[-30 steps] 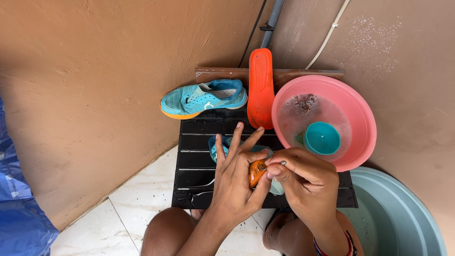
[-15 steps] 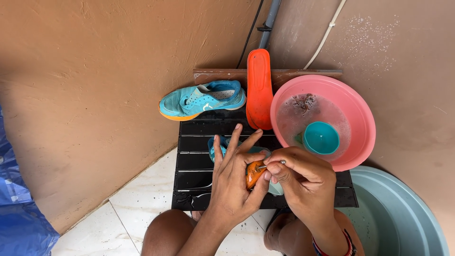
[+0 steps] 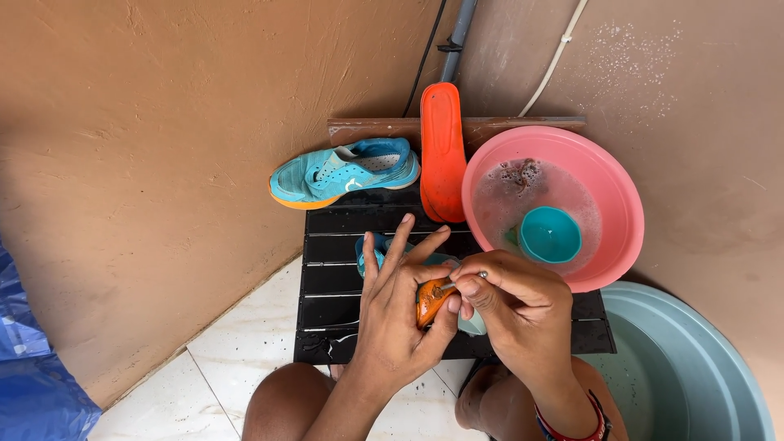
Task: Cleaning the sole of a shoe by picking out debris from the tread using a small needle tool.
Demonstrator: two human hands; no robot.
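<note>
Inside pink basin [image 3: 621, 245]: suds, teal cup [image 3: 550, 234].

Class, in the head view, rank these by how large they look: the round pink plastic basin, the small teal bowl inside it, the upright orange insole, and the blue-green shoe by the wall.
1. Pink basin
2. Blue-green shoe and orange insole: too alike to rank
3. Teal bowl

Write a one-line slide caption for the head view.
Left hand grips a shoe's orange sole; right hand picks at it with a thin metal tool beside a pink basin.
</note>
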